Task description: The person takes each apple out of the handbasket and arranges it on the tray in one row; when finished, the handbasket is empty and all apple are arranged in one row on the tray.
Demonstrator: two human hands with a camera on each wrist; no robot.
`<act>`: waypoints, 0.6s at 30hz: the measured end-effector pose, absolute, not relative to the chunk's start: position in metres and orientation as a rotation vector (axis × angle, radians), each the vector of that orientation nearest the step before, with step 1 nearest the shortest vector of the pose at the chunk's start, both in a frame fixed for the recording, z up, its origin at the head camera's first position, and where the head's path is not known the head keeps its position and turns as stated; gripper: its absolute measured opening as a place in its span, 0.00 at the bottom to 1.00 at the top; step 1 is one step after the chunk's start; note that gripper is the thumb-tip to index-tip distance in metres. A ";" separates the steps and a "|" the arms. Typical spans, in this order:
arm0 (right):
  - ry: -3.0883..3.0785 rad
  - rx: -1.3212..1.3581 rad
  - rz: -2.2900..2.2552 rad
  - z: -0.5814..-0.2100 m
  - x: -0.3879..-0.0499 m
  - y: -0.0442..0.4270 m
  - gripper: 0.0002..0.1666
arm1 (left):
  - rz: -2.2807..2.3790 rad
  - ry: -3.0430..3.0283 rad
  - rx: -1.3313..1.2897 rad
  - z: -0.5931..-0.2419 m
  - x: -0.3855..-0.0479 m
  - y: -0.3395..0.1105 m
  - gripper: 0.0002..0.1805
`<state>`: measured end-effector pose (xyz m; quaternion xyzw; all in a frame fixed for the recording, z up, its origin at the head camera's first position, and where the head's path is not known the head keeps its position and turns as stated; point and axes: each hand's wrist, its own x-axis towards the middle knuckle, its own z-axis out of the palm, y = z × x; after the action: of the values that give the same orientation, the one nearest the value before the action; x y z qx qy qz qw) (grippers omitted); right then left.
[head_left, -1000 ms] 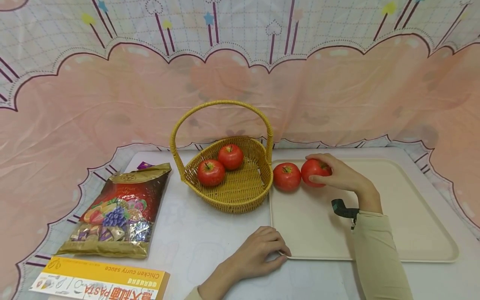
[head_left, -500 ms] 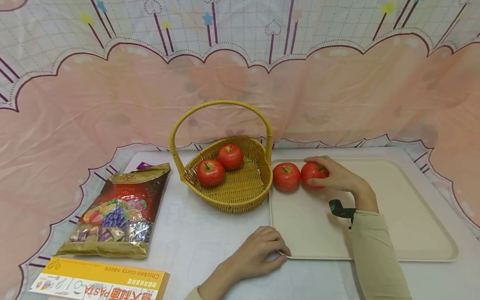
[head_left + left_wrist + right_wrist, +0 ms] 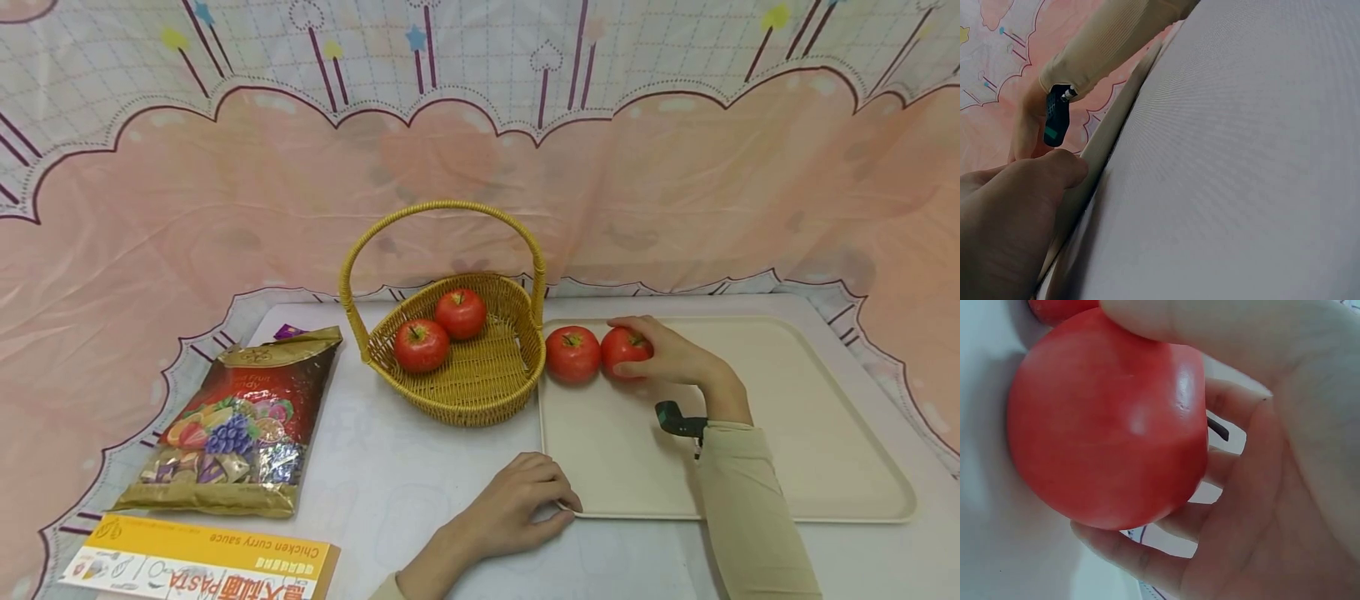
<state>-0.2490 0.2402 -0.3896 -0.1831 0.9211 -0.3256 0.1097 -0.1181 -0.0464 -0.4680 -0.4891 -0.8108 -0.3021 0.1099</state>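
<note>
My right hand (image 3: 678,354) grips a red apple (image 3: 618,348) on the left part of the beige tray (image 3: 630,458). In the right wrist view, thumb and fingers curve round this apple (image 3: 1110,425), its dark stem towards the palm. A second apple (image 3: 573,354) sits immediately left of it on the tray. Two more apples, one in front (image 3: 422,345) and one behind (image 3: 461,314), lie in the yellow wicker basket (image 3: 468,412). My left hand (image 3: 521,506) holds the tray's near left corner; in the left wrist view its thumb (image 3: 1069,167) lies against the rim, other fingertips hidden.
The basket's tall handle (image 3: 442,204) arches above it, left of the tray. A candy bag (image 3: 232,425) lies on the left side of the white table (image 3: 390,475). In front of it is a yellow and white pasta box (image 3: 202,554). A patterned cloth (image 3: 675,208) hangs behind.
The right hand and the apple it grips have shifted slightly left, closer to the neighbouring apple. My left hand, the basket and its apples stay in place.
</note>
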 end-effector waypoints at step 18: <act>2.743 -0.588 -1.035 -0.390 -0.252 0.237 0.35 | -0.876 -2.402 -1.437 -0.466 -0.119 -0.047 0.04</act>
<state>-0.2518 0.2371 -0.3904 -0.1961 0.9147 -0.3450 0.0758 -0.1186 -0.0466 -0.4660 -0.4873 -0.8146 -0.2970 0.1040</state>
